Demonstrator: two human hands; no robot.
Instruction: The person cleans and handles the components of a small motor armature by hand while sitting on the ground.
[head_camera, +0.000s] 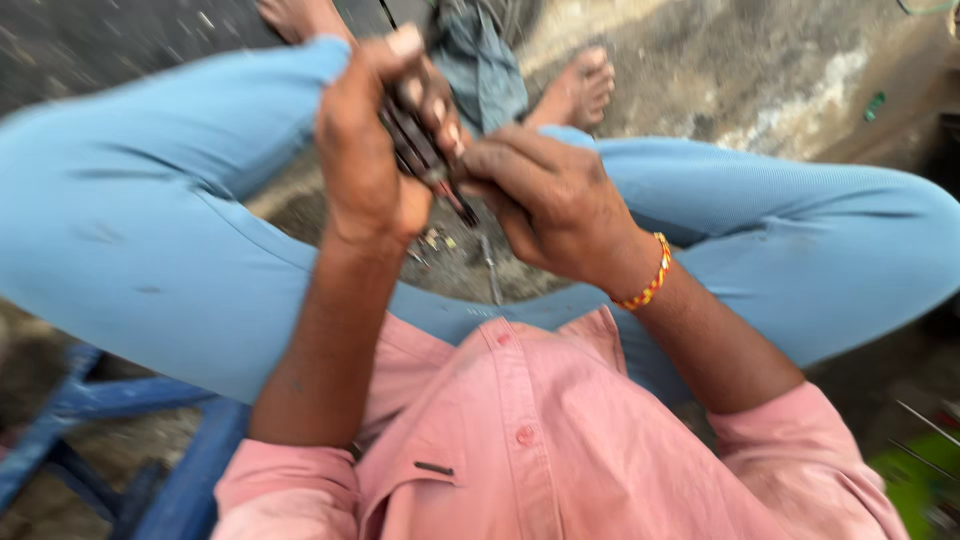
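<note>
The left hand (365, 150) is wrapped tight around a small dark metal part (415, 140) — too blurred to identify — held above the lap. The right hand (545, 195) pinches its lower end, fingers curled, touching the left; a beaded wristband (648, 282) circles the right wrist.

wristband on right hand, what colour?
Red and yellow beaded wristband, on the right hand's wrist; head view.

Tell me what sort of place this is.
Probably a rough outdoor or roadside work spot: bare concrete ground, a blue stool under the barefoot sitter, small scraps below, and both hands, left hand and right hand, gripping a dark tool.
</note>
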